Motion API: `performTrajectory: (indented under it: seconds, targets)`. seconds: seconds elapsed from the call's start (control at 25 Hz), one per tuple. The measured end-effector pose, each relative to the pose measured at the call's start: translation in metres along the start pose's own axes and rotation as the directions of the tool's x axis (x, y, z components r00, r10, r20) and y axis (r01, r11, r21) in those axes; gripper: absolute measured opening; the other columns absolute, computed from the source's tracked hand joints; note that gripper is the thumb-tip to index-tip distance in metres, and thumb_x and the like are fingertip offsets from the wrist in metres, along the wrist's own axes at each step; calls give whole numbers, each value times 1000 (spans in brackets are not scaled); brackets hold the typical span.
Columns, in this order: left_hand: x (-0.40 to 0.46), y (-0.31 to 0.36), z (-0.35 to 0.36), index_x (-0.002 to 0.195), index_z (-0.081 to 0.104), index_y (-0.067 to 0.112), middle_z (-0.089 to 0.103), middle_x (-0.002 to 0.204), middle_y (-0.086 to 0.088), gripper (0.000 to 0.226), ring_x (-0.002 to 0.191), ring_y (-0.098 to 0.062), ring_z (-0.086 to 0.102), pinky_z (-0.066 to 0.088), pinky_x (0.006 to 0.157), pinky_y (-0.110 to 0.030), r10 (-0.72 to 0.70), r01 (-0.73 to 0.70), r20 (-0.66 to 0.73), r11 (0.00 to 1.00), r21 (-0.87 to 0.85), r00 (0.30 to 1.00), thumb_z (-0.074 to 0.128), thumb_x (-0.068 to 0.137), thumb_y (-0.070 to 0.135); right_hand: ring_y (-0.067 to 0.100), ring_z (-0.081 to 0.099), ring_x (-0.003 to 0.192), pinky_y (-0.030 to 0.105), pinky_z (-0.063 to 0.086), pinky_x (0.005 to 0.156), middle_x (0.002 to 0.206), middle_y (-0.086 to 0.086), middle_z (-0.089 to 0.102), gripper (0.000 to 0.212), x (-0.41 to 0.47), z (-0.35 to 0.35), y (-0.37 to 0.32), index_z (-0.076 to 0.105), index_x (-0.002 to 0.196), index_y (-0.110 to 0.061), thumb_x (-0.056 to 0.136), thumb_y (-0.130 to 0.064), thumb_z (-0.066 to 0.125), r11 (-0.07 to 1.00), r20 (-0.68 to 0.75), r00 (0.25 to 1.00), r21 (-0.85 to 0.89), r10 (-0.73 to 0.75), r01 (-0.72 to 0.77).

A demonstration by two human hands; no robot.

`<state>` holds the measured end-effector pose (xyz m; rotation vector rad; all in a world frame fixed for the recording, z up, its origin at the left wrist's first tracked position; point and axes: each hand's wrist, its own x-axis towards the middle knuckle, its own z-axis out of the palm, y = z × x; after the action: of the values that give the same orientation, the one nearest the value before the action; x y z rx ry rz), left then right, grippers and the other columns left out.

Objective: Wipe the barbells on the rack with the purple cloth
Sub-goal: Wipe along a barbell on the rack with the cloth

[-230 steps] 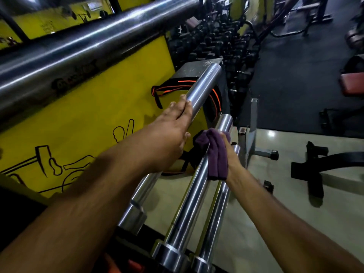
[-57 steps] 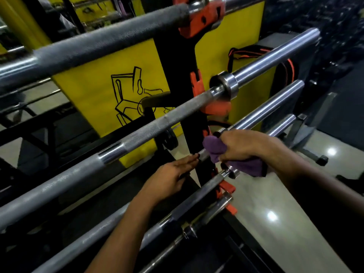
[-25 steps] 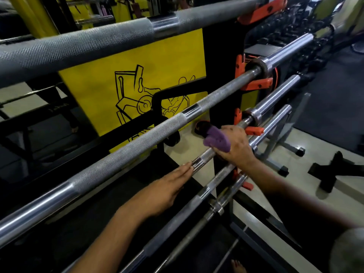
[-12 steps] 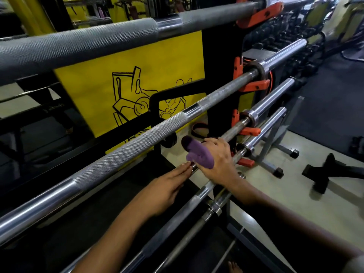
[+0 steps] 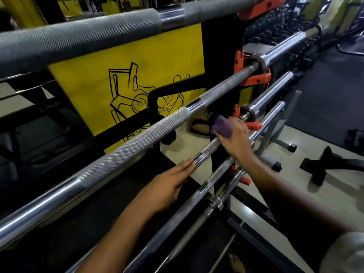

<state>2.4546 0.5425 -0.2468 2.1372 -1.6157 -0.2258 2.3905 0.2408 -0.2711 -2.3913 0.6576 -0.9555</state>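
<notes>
Purple cloth (image 5: 221,127), soft and light, bunched in gripping right hand (image 5: 234,140) around stiff, heavy barbell (image 5: 206,149); left hand (image 5: 167,186) flat-fingered at seven o'clock, touching it.

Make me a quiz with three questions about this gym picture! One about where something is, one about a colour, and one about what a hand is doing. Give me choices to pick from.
1. Where is the purple cloth?
A. on the floor
B. on a barbell, under the right hand
C. hanging on the yellow board

2. What colour are the hooks that hold the bars on the rack?
A. orange
B. blue
C. white

3. What is the left hand doing?
A. squeezing the cloth
B. lifting a weight off the floor
C. lying with straight fingers against the barbell

Answers:
1 B: the right hand presses the cloth round the bar.
2 A: the hooks on the black post are bright orange.
3 C: its fingers are stretched out, tips touching the bar.
</notes>
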Motion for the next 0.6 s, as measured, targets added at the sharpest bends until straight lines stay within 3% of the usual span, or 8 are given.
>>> performTrajectory:
  seconds: [0.12, 0.24, 0.32, 0.4, 0.48, 0.56, 0.6]
  targets:
    - [3, 1, -3, 154, 36, 30, 20, 163, 20, 56, 147, 5, 21, 31, 120, -33, 37, -38, -16, 999, -39, 999, 51, 102, 14, 25, 50, 123, 49, 37, 112, 127, 4, 58, 49, -48, 0, -44, 65, 118, -12, 81, -39, 81, 985, 98, 992, 162, -83, 66]
    - [1, 8, -9, 149, 43, 32, 28, 160, 19, 48, 144, 3, 30, 35, 117, -33, 9, -14, -55, 996, -92, 998, 53, 102, 27, 14, 60, 121, 41, 47, 107, 129, -3, 64, 49, -80, -30, -63, 65, 123, -18, 84, -46, 78, 871, 263, 964, 466, 29, -153]
    - [-3, 16, -18, 142, 54, 30, 41, 154, 17, 41, 139, 0, 40, 38, 115, -32, -28, -25, -214, 970, -243, 976, 56, 101, 31, 17, 72, 102, 42, 59, 90, 113, 5, 74, 40, -92, -64, -69, 66, 118, -17, 85, -39, 74, 644, 346, 915, 656, 208, -394]
    - [4, 33, -27, 139, 56, 30, 50, 145, 17, 41, 134, -3, 48, 43, 111, -34, -84, -49, -334, 927, -371, 939, 57, 99, 33, 21, 75, 93, 33, 62, 72, 109, 13, 75, 41, -97, -95, -70, 61, 123, -12, 86, -28, 66, 303, 434, 843, 796, 317, -524]
    - [30, 57, -27, 145, 44, 42, 46, 146, 19, 54, 134, -1, 46, 43, 110, -33, -128, 2, -238, 885, -465, 963, 60, 93, 49, 21, 76, 87, 27, 60, 64, 106, 14, 75, 46, -104, -116, -64, 54, 129, -9, 87, -25, 61, 150, 522, 788, 795, 326, -588]
    - [64, 82, -19, 145, 36, 53, 44, 149, 21, 72, 135, 0, 45, 41, 111, -32, -136, 81, -59, 829, -554, 989, 67, 81, 66, 21, 75, 89, 26, 60, 67, 106, 14, 75, 40, -106, -130, -63, 54, 129, -6, 92, -21, 58, 130, 574, 757, 763, 313, -633]
    - [80, 89, -12, 141, 42, 52, 50, 144, 20, 72, 131, -1, 50, 43, 110, -34, -127, 101, -5, 814, -573, 992, 70, 77, 67, 22, 74, 93, 27, 60, 72, 110, 16, 74, 39, -107, -130, -54, 54, 129, -4, 94, -21, 59, 127, 577, 763, 768, 291, -628]
